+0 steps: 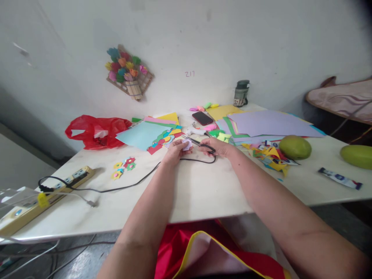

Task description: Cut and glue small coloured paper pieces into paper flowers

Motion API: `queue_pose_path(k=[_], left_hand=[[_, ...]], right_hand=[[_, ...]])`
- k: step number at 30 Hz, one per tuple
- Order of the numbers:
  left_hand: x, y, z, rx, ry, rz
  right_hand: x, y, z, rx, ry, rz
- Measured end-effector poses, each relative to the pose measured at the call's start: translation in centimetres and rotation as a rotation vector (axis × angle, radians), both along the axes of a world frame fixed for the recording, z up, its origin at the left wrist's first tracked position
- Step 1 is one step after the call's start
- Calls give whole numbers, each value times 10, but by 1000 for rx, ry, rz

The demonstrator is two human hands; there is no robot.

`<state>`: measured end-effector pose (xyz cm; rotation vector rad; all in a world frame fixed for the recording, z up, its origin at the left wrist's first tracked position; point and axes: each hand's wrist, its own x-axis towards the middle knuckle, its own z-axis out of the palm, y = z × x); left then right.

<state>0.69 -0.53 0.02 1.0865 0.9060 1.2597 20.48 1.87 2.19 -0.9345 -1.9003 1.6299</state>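
Between the fingers of my left hand is a small piece of pale purple paper. My right hand grips the black handles of a pair of scissors, whose blades point left toward the paper. Whether the blades touch the paper I cannot tell. Just behind the hands lie a white glue gun and coloured paper scraps. To the left on the table sit several small paper flowers in yellow, red, green and blue.
A black cord runs from the power strip past my hands. Around the back are a red plastic bag, coloured sheets, a phone and a bottle. Paper offcuts, green fruit and a wrapper lie right.
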Motion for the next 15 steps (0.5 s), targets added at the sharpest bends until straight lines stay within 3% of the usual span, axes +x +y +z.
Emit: queue_pose_path(k=[6, 15], left_hand=[[-2, 2, -4, 37, 11, -41], [-1, 1, -3, 34, 2, -49]], right_hand=[[0, -5, 5, -5, -12, -10], [1, 2, -2, 4, -11, 15]])
